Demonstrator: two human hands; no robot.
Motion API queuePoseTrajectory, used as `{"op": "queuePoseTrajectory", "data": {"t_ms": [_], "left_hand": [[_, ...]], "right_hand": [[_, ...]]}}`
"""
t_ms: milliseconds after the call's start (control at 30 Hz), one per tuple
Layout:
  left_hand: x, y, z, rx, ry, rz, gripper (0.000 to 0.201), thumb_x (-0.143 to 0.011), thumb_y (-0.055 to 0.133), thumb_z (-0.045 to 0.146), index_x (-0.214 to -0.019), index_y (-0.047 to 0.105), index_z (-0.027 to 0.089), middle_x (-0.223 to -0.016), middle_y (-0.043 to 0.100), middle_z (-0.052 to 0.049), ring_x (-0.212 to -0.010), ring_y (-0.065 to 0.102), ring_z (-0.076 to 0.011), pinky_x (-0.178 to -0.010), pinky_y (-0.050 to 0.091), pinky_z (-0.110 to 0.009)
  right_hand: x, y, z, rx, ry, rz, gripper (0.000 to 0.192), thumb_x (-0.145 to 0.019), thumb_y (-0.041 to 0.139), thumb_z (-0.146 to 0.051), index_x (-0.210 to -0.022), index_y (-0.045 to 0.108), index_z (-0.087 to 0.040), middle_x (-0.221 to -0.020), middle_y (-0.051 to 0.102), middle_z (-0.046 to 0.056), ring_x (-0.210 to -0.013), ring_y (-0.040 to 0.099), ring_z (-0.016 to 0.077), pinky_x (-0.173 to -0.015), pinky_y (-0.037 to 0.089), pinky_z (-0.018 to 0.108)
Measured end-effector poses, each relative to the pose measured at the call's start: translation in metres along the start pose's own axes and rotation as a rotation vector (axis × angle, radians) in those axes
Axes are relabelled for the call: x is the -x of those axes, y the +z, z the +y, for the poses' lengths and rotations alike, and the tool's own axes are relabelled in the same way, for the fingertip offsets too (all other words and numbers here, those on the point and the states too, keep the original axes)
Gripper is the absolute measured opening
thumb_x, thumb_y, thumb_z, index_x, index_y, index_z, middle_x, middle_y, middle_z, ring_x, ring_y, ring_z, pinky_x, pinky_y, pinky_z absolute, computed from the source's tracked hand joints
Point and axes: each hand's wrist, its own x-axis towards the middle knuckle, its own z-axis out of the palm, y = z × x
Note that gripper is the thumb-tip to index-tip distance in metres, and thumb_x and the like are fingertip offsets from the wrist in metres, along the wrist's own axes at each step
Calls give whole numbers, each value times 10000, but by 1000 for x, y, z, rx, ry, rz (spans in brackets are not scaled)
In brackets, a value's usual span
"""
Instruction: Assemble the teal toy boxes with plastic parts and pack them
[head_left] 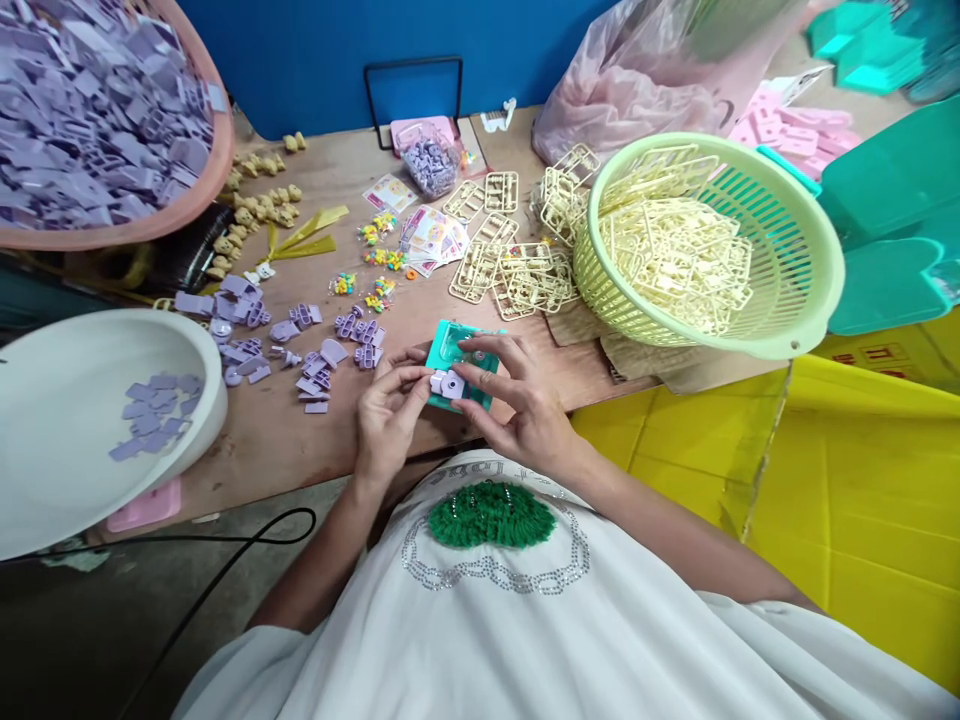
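- Pinching small lilac plastic piece (445, 384): left hand (386, 415), at tabletop (285, 450) near edge.
- Grasping teal plastic box (459, 362): right hand (517, 405).
- Loose lilac plastic parts (300, 340): scattered left.

teal tray (450, 352) flat at table edge (lilac piece (445, 384) on front)

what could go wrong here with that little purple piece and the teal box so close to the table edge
1. The small purple piece is only pinched between fingertips of the left hand and right hand; a slip could drop it off the table edge.
2. The teal box could tip off too.
3. A forearm might sweep the loose purple parts nearby.
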Motion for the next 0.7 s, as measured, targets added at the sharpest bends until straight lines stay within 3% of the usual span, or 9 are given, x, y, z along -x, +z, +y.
{"op": "queuePoseTrajectory", "data": {"t_ms": [100,200,300,400,467,567,700], "left_hand": [[21,15,3,-17,-18,106,372,-1007,665,576,-1105,720,221,-1222,677,-100,-1194,672,-233,-1015,583,-344],[30,24,5,43,-79,92,368,-996,696,563,-1162,641,240,-1111,676,-49,-980,674,-172,-855,573,-261],[27,26,1,105,-108,74,343,-997,703,537,-1149,615,242,-1079,642,-27,-956,641,-154,-849,541,-241],[20,26,-4,127,-84,38,328,-995,694,524,-1136,600,244,-1076,621,-25,-973,626,-162,-866,531,-251],[15,27,-4,109,-66,35,299,-1002,669,510,-1115,587,245,-1060,613,-23,-948,619,-165,-844,529,-258],[6,29,3,-3,43,43,247,-1018,617,477,-1091,583,244,-1062,625,-35,-983,626,-197,-879,537,-305],[-5,23,14,-250,380,-152,194,-1041,549,429,-1039,619,248,-1037,647,-58,-1054,628,-251,-1037,511,-427]], "right_hand": [[3,3,-1,27,23,49,304,-1018,675,-408,-1271,776,-274,-1394,660,149,-1317,599,347,-1105,496,621],[2,-1,3,30,-22,59,330,-1007,708,-478,-1240,798,-263,-1329,680,155,-1240,630,333,-1072,519,596],[-10,-14,17,-39,26,65,540,-940,778,-582,-1342,759,-221,-1369,665,173,-1297,619,341,-1131,510,582],[-31,-27,33,-153,255,-111,742,-855,829,-663,-1411,714,-186,-1313,719,161,-1260,660,360,-1119,547,589],[-44,-33,41,-275,388,-305,694,-845,839,-649,-1359,735,-193,-1200,776,115,-1135,718,328,-1038,612,552],[-54,-37,45,-436,495,-402,617,-810,891,-581,-1295,741,-229,-1142,793,64,-1071,735,283,-959,661,470],[-44,-39,45,-531,577,-380,981,-678,988,-545,-1518,578,-246,-1250,753,83,-1148,720,289,-944,673,431]]}}
